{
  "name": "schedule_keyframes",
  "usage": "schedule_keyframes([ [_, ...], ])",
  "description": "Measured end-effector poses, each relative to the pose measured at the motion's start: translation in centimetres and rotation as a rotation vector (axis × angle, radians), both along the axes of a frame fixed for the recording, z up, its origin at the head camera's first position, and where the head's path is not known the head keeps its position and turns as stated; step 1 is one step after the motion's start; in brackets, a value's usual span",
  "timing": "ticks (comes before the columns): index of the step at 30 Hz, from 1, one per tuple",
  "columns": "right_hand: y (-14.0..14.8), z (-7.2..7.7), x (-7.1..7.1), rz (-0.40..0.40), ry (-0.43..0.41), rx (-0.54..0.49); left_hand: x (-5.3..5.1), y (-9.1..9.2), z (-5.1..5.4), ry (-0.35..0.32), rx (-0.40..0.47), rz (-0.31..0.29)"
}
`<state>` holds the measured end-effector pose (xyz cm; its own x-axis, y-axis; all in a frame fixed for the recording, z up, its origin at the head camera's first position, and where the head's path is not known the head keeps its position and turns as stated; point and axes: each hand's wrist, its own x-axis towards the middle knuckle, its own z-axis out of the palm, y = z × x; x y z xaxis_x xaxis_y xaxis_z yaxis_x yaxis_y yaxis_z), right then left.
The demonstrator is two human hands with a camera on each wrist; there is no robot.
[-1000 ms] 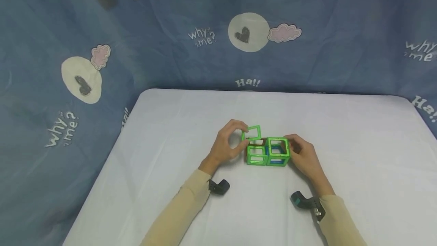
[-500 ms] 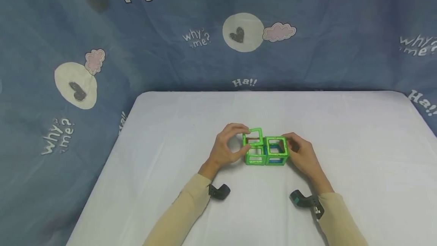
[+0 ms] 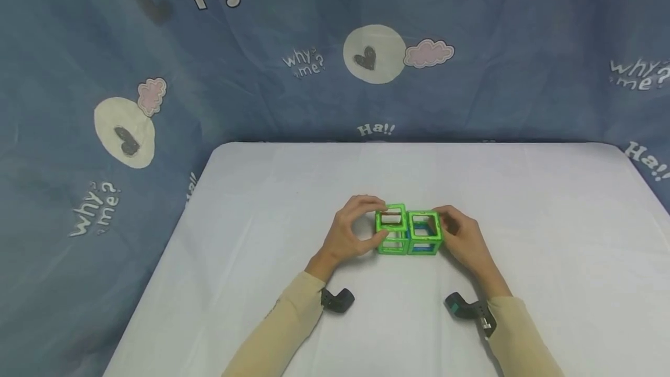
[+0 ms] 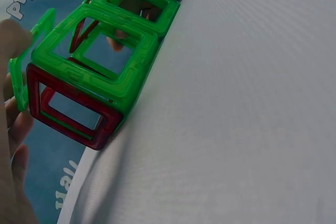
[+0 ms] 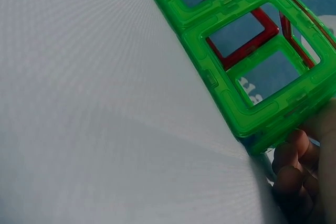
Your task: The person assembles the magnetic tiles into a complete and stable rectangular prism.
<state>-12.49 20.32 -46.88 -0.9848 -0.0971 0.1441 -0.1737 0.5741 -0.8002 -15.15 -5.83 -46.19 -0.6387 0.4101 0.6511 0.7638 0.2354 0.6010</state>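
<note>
Two joined cubes of magnetic tiles [image 3: 425, 239] stand on the white table, mostly green with red and blue tiles among them. My left hand [image 3: 348, 233] pinches a green square magnetic tile [image 4: 19, 85] between thumb and fingers over the left cube's top. In the left wrist view that tile leans slightly apart from the cube along one edge; a red tile [image 4: 109, 121] forms the cube's left side. My right hand [image 3: 463, 241] grips the right cube at its right side, with curled fingers [image 5: 290, 179] near its base. The right fingertips behind the cube are partly hidden.
The white tabletop [image 3: 262, 202] spreads around the cubes. Behind it hangs a blue printed cloth [image 3: 251, 86]. Each wrist wears a black camera mount, the left one [image 3: 337, 300] and the right one [image 3: 468, 310], close above the table.
My left hand has brought the green tile down and slightly right, from raised behind the left cube to over its top. My right hand stays at the right cube.
</note>
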Motion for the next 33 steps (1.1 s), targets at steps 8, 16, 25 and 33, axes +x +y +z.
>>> schedule_keyframes([
  [8,0.07,-0.14,0.15,-0.003,0.020,0.016,0.06,0.05,-0.15,-0.017,-0.020,-0.019],
  [16,0.00,0.08,0.08,0.004,0.026,0.013,0.12,0.00,0.01,-0.022,-0.031,-0.020],
  [25,-0.08,0.13,0.06,0.008,0.033,0.015,0.06,0.02,-0.13,-0.019,-0.055,-0.024],
  [33,-0.08,-0.02,0.06,0.008,0.033,0.005,0.13,0.03,-0.17,-0.029,-0.074,-0.029],
])
